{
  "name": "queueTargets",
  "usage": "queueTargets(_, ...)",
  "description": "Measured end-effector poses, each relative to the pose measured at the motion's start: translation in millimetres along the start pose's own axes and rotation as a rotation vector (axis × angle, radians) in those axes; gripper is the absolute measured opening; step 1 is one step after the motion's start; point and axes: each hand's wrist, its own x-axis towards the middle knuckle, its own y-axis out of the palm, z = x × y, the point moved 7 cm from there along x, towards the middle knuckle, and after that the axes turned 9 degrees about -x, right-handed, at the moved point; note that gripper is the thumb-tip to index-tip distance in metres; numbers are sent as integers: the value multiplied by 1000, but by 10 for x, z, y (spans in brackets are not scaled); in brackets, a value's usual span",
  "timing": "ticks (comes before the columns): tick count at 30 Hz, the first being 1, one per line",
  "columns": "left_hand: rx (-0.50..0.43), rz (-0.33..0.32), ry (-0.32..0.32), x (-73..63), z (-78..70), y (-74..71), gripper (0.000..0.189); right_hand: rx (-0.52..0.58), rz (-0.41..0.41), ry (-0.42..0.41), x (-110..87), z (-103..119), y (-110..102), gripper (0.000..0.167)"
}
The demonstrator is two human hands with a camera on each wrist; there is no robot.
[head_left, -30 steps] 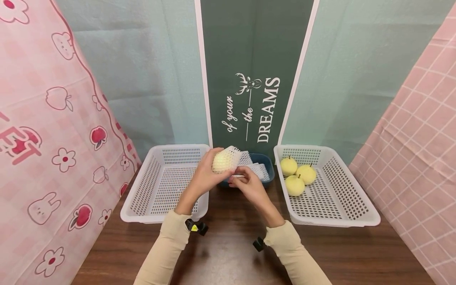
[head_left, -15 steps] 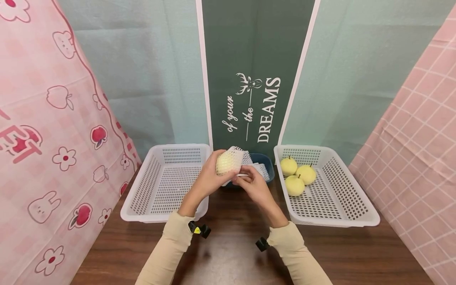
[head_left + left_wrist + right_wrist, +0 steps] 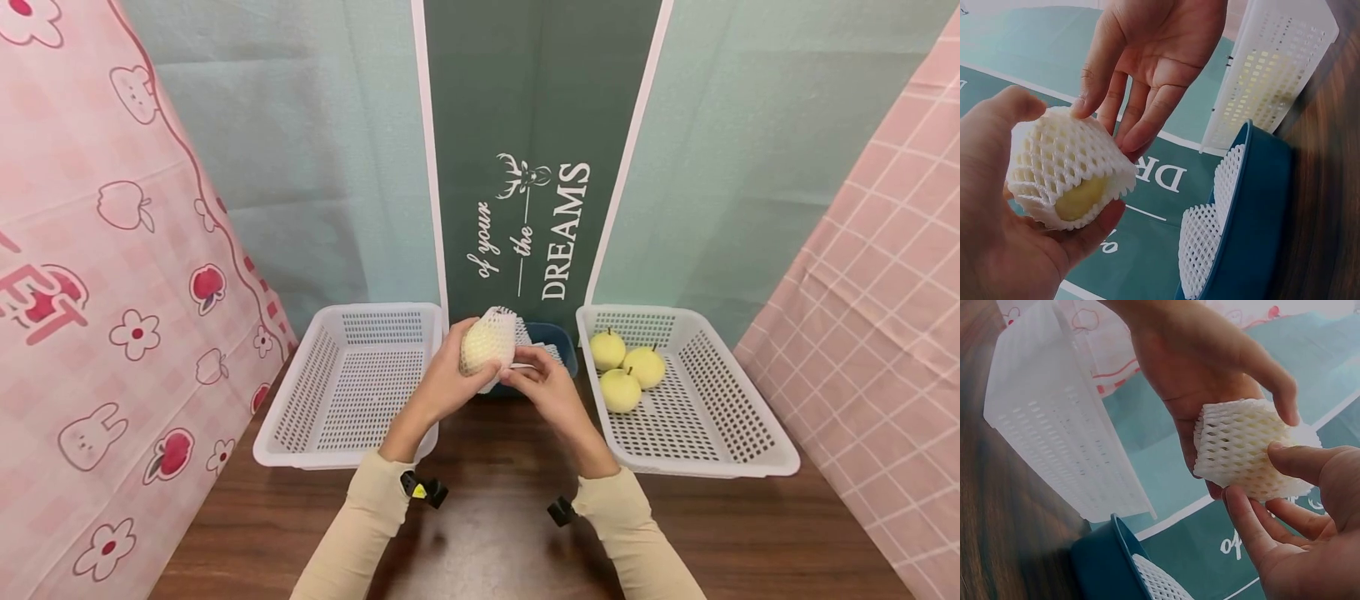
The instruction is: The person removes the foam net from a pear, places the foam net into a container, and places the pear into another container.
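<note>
My left hand (image 3: 442, 382) grips a pale yellow pear (image 3: 1082, 199) wrapped in a white foam net sleeve (image 3: 1235, 447). In the left wrist view the pear's bare skin shows through the sleeve's open end. My right hand (image 3: 553, 390) pinches the sleeve from the right, with the thumb on the near face and fingers behind it. Both hands are above the front of a blue basin (image 3: 1266, 206), which holds more foam nets (image 3: 1200, 240). Three unwrapped pears (image 3: 621, 390) sit in the right white basket (image 3: 705, 468), toward its left side.
A white perforated basket (image 3: 322, 458) without fruit stands left of the hands on the dark wooden table (image 3: 495, 533). A green printed curtain (image 3: 547, 83) hangs behind. Pink cloths (image 3: 75, 292) line both sides. Each wrist carries a small black camera (image 3: 561, 511).
Both hands have moved slightly right with the wrapped pear. The sleeve now covers more of the pear in the head view, and my right fingers still hold its edge.
</note>
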Motion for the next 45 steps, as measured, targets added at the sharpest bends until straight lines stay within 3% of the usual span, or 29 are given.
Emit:
queueTargets(11, -31, 49, 90, -31, -52, 69, 74, 26, -17, -76, -22, 46, -142, 46)
queueTargets(18, -92, 35, 65, -76, -20, 124, 77, 42, -25, -111, -46, 58, -213, 45)
queueTargets(24, -203, 10, 13, -115, 25, 148, 76, 26, -24, -109, -61, 42, -232, 45)
queueTargets(28, -210, -13, -9, -124, 41, 143, 71, 31, -25, -101, -66, 28, -232, 45)
queueTargets(40, -257, 3, 41, -135, 28, 179, 69, 57, -9, -74, -85, -11, -199, 47)
queueTargets(45, -224, -20, 60, -130, 10, 172, 69, 64, -8, -58, -83, -27, -181, 50)
